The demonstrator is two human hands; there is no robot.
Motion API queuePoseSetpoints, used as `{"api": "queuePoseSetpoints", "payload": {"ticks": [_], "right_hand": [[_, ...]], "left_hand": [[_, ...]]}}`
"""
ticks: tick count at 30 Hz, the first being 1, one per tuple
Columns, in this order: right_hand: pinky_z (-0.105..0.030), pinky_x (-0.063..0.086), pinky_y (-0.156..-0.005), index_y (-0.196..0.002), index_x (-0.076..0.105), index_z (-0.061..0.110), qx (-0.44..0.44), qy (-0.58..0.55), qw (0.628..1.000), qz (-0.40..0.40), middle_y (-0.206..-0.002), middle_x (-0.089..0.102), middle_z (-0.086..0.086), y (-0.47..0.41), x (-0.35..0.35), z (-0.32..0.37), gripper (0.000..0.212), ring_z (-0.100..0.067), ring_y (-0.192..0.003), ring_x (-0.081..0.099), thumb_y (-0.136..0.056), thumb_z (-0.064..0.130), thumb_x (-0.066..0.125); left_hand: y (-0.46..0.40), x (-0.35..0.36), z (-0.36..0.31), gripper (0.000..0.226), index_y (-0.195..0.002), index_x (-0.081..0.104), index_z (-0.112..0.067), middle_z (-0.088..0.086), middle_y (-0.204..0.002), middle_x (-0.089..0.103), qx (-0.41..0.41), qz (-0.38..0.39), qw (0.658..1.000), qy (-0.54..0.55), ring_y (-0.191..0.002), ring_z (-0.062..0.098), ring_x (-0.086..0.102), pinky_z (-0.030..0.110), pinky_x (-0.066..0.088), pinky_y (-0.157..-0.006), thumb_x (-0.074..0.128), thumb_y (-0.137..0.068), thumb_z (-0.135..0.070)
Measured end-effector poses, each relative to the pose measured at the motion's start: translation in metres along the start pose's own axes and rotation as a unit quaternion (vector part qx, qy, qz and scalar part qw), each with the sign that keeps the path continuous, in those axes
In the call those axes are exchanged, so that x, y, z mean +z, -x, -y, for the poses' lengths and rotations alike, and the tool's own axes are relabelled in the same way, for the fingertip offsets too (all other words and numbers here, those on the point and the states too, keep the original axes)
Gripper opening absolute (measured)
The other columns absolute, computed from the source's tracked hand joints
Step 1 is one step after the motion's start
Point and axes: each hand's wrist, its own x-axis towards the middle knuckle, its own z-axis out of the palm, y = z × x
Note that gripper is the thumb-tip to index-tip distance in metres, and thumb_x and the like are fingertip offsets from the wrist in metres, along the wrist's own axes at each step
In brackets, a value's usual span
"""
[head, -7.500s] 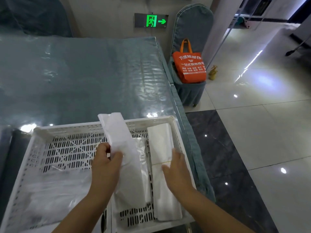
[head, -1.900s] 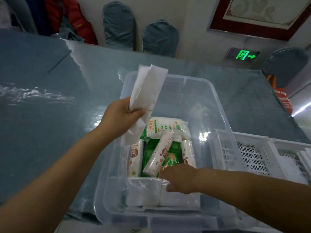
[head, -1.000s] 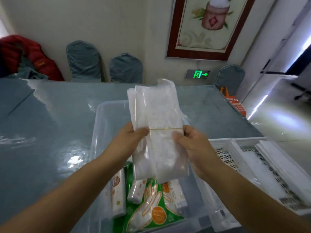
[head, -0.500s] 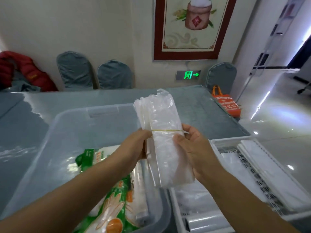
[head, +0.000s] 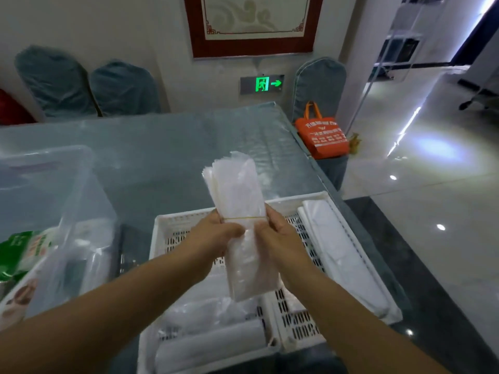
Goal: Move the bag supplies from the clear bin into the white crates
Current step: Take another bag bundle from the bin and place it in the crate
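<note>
A bundle of clear plastic bags (head: 240,201), bound by a yellow rubber band, stands upright above the white crates (head: 172,220). My left hand (head: 216,236) grips its left side and my right hand (head: 272,233) grips its right side at the band. Inside the crates lie flat white bag packs (head: 340,249) on the right and rolls of clear bags (head: 210,344) at the front. The clear bin (head: 62,201) sits at the left, holding green and white packets (head: 21,252).
A blue-grey table (head: 167,147) under a plastic sheet carries the bin and crates. An orange tote bag (head: 321,136) sits on a covered chair at the table's far right corner. Covered chairs (head: 121,87) line the back wall. Shiny tiled floor (head: 432,211) lies to the right.
Both hands have carried the bag bundle from over the clear bin rightward to above the white crates. The view has swung right with them.
</note>
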Motion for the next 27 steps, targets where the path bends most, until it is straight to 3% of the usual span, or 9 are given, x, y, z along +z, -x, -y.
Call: {"api": "queuePoseSetpoints", "payload": {"ticks": [4,9,12,14,16,19,21,23,27], "right_hand": [[-0.047,0.056,-0.082,-0.103,0.066,0.016,0.101,-0.093,0.991,0.001,-0.097,0.073,-0.009,-0.007,-0.043,-0.021,0.020,-0.028,-0.089,0.069,-0.083,0.016,0.062],[-0.036,0.059,-0.069,-0.099,0.066,0.017,0.130,-0.102,0.984,-0.071,-0.093,0.073,-0.004,-0.016,-0.091,-0.046,0.021,-0.021,-0.084,0.070,-0.079,0.017,0.069],[-0.030,0.058,-0.061,-0.094,0.067,0.022,0.143,-0.078,0.981,-0.107,-0.087,0.074,0.002,-0.017,-0.114,-0.060,0.019,-0.016,-0.076,0.071,-0.076,0.022,0.072],[-0.032,0.059,-0.062,-0.091,0.067,0.022,0.146,-0.069,0.977,-0.138,-0.085,0.074,0.002,-0.016,-0.126,-0.070,0.017,-0.016,-0.074,0.071,-0.076,0.020,0.072],[-0.038,0.059,-0.068,-0.090,0.066,0.023,0.145,-0.051,0.971,-0.184,-0.086,0.073,0.000,-0.015,-0.138,-0.079,0.015,-0.019,-0.077,0.071,-0.076,0.017,0.071],[-0.042,0.058,-0.072,-0.094,0.064,0.023,0.158,-0.042,0.959,-0.230,-0.092,0.072,-0.002,-0.015,-0.160,-0.088,0.018,-0.022,-0.082,0.069,-0.079,0.017,0.069],[-0.039,0.058,-0.069,-0.096,0.063,0.020,0.158,-0.042,0.955,-0.246,-0.093,0.071,-0.004,-0.017,-0.171,-0.090,0.018,-0.021,-0.081,0.069,-0.080,0.016,0.068],[-0.033,0.056,-0.063,-0.095,0.063,0.019,0.155,-0.038,0.954,-0.254,-0.091,0.071,-0.003,-0.019,-0.178,-0.092,0.017,-0.019,-0.078,0.068,-0.080,0.015,0.068],[-0.031,0.055,-0.062,-0.097,0.064,0.016,0.152,-0.040,0.954,-0.254,-0.089,0.071,-0.003,-0.023,-0.183,-0.094,0.018,-0.019,-0.078,0.069,-0.080,0.015,0.069]], "left_hand": [[-0.022,0.041,0.017,0.029,-0.103,0.061,-0.022,-0.003,-0.086,0.075,-0.028,0.051,0.998,-0.004,-0.074,0.013,0.071,0.020,0.052,-0.053,0.057,-0.082,-0.003],[-0.054,0.073,0.029,0.042,-0.125,0.048,-0.023,-0.001,-0.113,0.066,-0.057,0.146,0.981,-0.117,-0.099,0.015,0.064,0.030,0.054,-0.084,0.061,-0.085,-0.019],[-0.070,0.087,0.040,0.035,-0.120,0.050,-0.022,-0.003,-0.111,0.067,-0.084,0.214,0.967,-0.109,-0.097,0.011,0.065,0.023,0.054,-0.077,0.060,-0.086,-0.023],[-0.079,0.096,0.053,0.034,-0.118,0.049,-0.020,-0.004,-0.108,0.067,-0.099,0.191,0.972,-0.090,-0.094,0.012,0.065,0.026,0.054,-0.077,0.059,-0.086,-0.027],[-0.089,0.103,0.071,0.048,-0.128,0.041,-0.015,0.002,-0.121,0.057,-0.130,0.094,0.977,-0.140,-0.097,0.015,0.060,0.033,0.050,-0.083,0.057,-0.087,-0.031],[-0.094,0.108,0.099,0.057,-0.137,0.032,-0.010,0.011,-0.140,0.038,-0.121,0.012,0.953,-0.276,-0.085,0.008,0.051,0.024,0.044,-0.068,0.057,-0.087,-0.023],[-0.094,0.114,0.118,0.062,-0.137,0.029,-0.006,0.015,-0.144,0.030,-0.096,0.031,0.917,-0.385,-0.107,0.019,0.050,0.030,0.046,-0.089,0.057,-0.085,-0.021],[-0.093,0.125,0.134,0.068,-0.140,0.022,-0.007,0.017,-0.151,0.015,-0.061,0.036,0.874,-0.481,-0.137,0.030,0.021,0.039,0.023,-0.110,0.056,-0.084,-0.024],[-0.093,0.143,0.145,0.069,-0.141,0.019,-0.011,0.012,-0.155,0.004,-0.037,0.017,0.834,-0.551,-0.141,0.030,0.003,0.045,0.017,-0.112,0.055,-0.083,-0.023]]}}
